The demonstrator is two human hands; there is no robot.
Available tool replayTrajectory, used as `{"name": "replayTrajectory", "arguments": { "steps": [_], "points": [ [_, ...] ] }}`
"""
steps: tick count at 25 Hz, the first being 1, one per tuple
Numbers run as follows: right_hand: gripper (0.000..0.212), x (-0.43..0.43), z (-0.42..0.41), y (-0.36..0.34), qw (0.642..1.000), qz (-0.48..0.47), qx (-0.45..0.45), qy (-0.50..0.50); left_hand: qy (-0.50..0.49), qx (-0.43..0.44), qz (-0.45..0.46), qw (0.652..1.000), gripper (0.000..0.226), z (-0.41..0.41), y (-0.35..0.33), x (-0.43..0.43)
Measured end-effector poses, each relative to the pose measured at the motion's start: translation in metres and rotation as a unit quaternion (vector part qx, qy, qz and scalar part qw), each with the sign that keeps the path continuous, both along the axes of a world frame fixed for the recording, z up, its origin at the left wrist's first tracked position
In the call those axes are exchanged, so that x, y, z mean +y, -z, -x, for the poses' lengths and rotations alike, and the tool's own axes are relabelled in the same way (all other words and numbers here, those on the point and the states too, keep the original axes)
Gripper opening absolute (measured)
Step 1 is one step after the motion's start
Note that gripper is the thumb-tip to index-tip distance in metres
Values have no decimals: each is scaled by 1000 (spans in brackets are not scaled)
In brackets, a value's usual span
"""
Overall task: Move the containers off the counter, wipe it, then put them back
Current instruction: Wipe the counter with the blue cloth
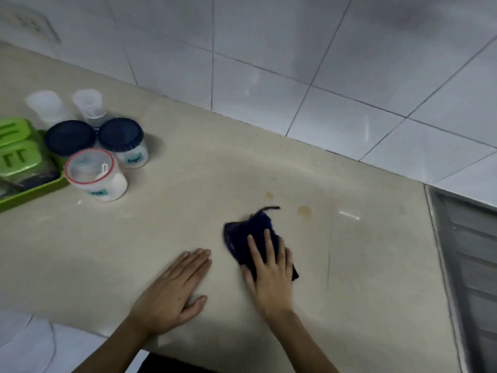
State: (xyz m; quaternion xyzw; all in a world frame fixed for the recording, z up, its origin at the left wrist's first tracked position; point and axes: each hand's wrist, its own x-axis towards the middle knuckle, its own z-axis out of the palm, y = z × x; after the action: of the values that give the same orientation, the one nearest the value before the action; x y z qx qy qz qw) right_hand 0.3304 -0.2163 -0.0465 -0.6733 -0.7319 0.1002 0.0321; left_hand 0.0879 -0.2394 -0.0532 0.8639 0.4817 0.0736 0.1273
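My right hand (271,275) presses flat on a dark blue cloth (242,232) on the beige counter (188,211). My left hand (174,289) lies flat and empty on the counter just left of the cloth. Several containers stand grouped at the far left: a jar with a red-rimmed clear lid (94,173), two jars with dark blue lids (122,140) (68,137), and two translucent white cups (45,105) (88,105) behind them. Brownish stains (304,210) mark the counter just beyond the cloth.
A green tray (32,195) holding green-lidded boxes (16,149) sits at the left edge. A white tiled wall (295,63) runs along the back. A metal sink drainboard (468,265) borders the counter on the right. A wall socket (29,24) is at top left.
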Motion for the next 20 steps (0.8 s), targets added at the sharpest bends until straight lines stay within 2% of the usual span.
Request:
{"name": "replayTrajectory", "arguments": {
  "steps": [2,4,7,10,11,12,15,17,19,20],
  "points": [
    [59,33,-1,0,992,2,5,-122,0,4,3,1000,68,0,0,0],
    [59,64,-28,2,991,-13,-8,-131,3,3,2,1000,68,2,1,1],
    [62,102,-86,2,999,2,-18,36,5,-12,1,1000,68,-1,2,1],
    [63,128,-72,0,969,51,-23,242,3,-23,-9,1000,68,1,3,2],
    [63,130,-56,-4,960,62,-23,272,6,-17,-9,1000,68,0,2,3],
    [63,130,-39,-5,963,67,-17,261,6,-13,-4,1000,67,0,2,2],
    [61,93,-13,1,991,39,-22,124,4,-17,-6,1000,67,1,-1,3],
    [60,45,-22,0,999,4,-34,-6,7,-12,8,1000,68,0,-4,3],
    [58,6,-46,-1,981,-17,-47,-186,7,-12,15,1000,68,1,-6,2],
    [58,0,-59,-2,968,-22,-46,-244,7,-12,16,1000,68,1,-6,2]
  ]
}}
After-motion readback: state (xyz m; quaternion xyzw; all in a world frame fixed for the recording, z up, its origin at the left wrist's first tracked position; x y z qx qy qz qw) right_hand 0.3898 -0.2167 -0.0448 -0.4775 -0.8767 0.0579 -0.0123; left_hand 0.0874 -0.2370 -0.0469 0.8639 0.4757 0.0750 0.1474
